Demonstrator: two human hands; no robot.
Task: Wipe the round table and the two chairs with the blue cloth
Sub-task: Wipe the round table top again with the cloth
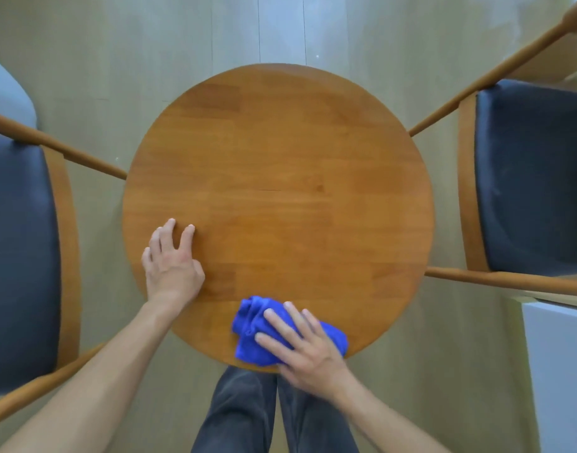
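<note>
A round wooden table [280,178] fills the middle of the view. At its near edge lies a bunched blue cloth [251,325], and my right hand [303,348] presses down on it with straight, spread fingers. My left hand [171,263] rests on the tabletop near its left rim, fingers spread and slightly bent, holding nothing. One chair with a dark padded seat [19,256] and a wooden frame stands left of the table. A second chair of the same kind [535,178] stands on the right.
Both chairs' wooden armrests [94,163] reach close to the table rim on either side. A white cabinet or box [561,371] stands at the lower right. Pale wood flooring [280,31] lies beyond the table. My legs in dark trousers [274,413] are below the table's near edge.
</note>
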